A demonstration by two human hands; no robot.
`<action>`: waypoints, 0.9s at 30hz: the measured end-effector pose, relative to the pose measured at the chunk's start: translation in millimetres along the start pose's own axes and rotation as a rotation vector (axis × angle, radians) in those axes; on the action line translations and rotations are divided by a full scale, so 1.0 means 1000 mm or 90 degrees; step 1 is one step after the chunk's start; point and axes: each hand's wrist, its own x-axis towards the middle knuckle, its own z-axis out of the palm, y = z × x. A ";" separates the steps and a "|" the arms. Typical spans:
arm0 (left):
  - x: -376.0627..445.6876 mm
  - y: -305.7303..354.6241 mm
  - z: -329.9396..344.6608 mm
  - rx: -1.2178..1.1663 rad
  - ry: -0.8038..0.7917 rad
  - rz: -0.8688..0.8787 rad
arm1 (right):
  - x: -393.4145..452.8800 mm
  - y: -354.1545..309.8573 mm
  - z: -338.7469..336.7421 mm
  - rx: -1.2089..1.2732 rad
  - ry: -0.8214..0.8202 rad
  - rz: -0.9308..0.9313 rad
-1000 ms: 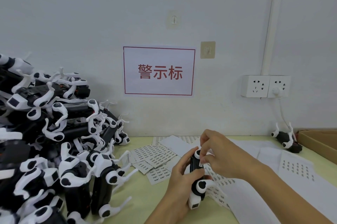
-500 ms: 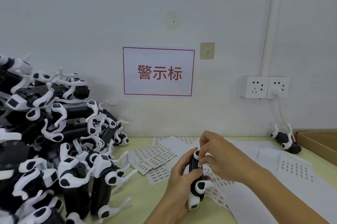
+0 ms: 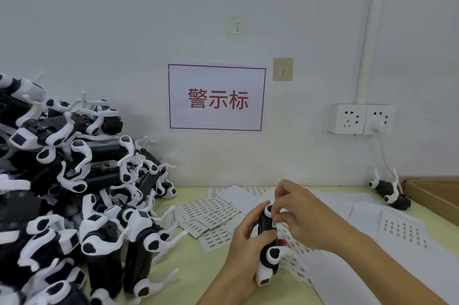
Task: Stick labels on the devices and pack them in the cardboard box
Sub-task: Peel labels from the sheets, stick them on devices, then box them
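While left hand (image 3: 244, 237) grips black-and-white device (image 3: 267, 242) upright over table (image 3: 193, 277), right hand (image 3: 295, 215) pinches small label (image 3: 274, 224) against its side. Risk: label lands crooked or creased if device twists in grip. Cardboard box (image 3: 433, 195) well apart, far right.

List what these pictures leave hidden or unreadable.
All in the head view:
- Label on the held device: print too small, right hand covers most.
- Device's back: hidden by the left hand.
- Box: cut off by the right edge, inside unseen.
- Device pile: cut off left and below.
- Label sheets: text too small.
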 end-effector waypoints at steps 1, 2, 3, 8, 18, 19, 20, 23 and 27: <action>0.000 0.000 0.000 -0.001 0.001 0.001 | 0.000 0.000 0.000 0.001 -0.002 0.000; 0.000 0.000 0.000 0.000 0.002 0.002 | 0.000 -0.001 0.000 0.002 -0.004 0.000; 0.000 0.000 0.000 0.001 0.003 0.003 | 0.000 -0.002 0.000 0.003 -0.005 0.001; -0.001 0.000 0.000 0.001 0.003 0.006 | 0.000 -0.005 -0.001 -0.008 -0.007 -0.003; -0.002 0.001 0.001 0.029 -0.001 0.020 | 0.000 -0.007 -0.002 -0.014 -0.011 -0.001; -0.002 0.001 0.001 0.033 -0.001 0.021 | 0.000 -0.007 -0.002 -0.013 -0.011 -0.001; -0.002 0.001 0.001 0.037 -0.001 0.022 | -0.001 -0.007 -0.001 -0.009 -0.010 0.001; -0.002 0.002 0.001 0.040 0.000 0.023 | -0.001 -0.007 -0.001 -0.003 -0.008 0.003; -0.002 0.001 0.001 0.043 -0.002 0.028 | 0.000 -0.008 0.000 -0.004 -0.009 0.007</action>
